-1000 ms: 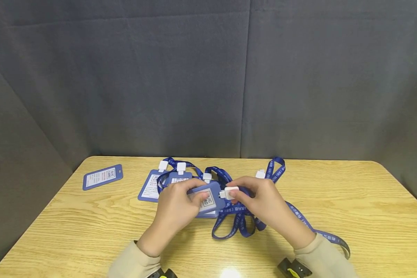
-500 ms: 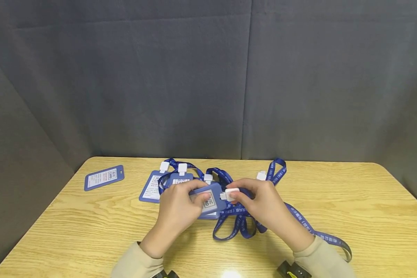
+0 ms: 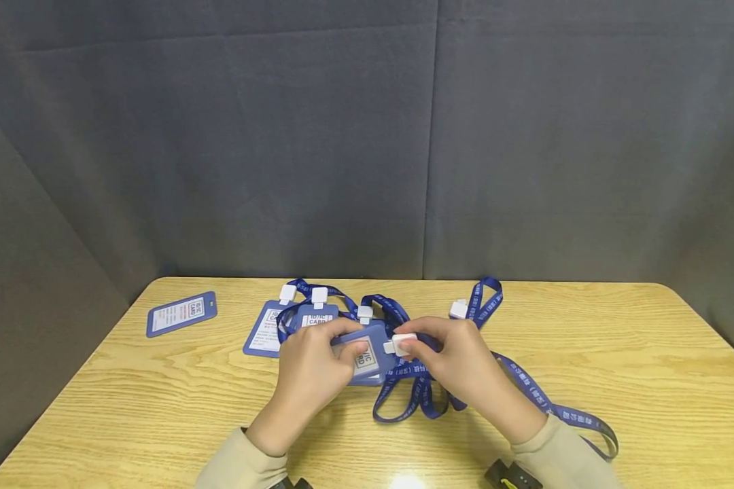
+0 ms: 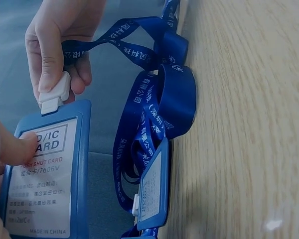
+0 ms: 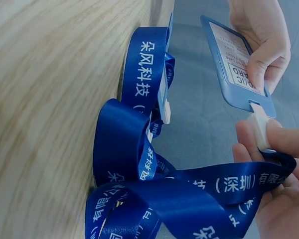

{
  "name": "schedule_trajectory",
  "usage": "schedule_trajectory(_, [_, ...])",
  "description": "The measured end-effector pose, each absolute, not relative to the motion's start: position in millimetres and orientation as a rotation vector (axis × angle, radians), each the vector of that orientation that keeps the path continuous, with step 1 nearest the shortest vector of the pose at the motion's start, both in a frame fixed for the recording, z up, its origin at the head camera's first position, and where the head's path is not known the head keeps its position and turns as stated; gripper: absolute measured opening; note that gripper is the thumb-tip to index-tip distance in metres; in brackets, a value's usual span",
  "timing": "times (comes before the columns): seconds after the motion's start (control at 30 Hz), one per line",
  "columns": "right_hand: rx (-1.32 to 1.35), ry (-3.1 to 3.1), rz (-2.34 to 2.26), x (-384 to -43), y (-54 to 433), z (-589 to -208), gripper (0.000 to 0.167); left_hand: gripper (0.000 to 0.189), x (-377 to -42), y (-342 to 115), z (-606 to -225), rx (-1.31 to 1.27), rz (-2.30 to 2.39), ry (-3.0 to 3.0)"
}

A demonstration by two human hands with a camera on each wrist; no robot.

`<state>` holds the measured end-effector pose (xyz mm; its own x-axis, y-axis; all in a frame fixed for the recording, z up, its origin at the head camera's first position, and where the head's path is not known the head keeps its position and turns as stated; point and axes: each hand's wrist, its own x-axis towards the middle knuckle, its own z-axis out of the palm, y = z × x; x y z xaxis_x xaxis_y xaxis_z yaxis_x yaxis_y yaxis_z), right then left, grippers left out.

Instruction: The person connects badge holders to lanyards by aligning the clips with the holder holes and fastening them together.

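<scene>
At the slotted end of the badge (image 4: 50, 181), my right hand (image 3: 461, 348) pinches the white clip (image 4: 56, 91); my left hand (image 3: 317, 356) grips the badge, best held in line.

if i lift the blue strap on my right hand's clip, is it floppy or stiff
Probably floppy: the blue strap twists and bends near the right hand. It looks light, being a thin ribbon. It may snag, since it runs into heaped loops.

in head view, held blue plastic badge holder (image 3: 377, 341) is part-covered by l. hand (image 3: 318, 360), printed blue fabric lanyard (image 3: 575, 415) by r. hand (image 3: 465, 356); beige cloth sleeves (image 3: 245, 463) are cut off at btm edge.
</scene>
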<state>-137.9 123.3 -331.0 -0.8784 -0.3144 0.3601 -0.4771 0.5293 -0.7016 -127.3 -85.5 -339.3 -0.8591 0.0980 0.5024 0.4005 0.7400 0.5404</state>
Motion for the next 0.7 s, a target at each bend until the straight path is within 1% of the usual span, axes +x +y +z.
schedule_trajectory(0.47, [0.643,-2.577,1.238,-137.7,120.0,-334.3,0.012,0.013,-125.8,-84.8,-341.0,-0.391,-0.894,-2.493])
schedule_trajectory(0.7, [0.609,-2.557,1.222,-137.5,119.0,-336.3,0.012,0.013,-127.0,-82.5,-345.0,-0.349,-0.915,-2.477])
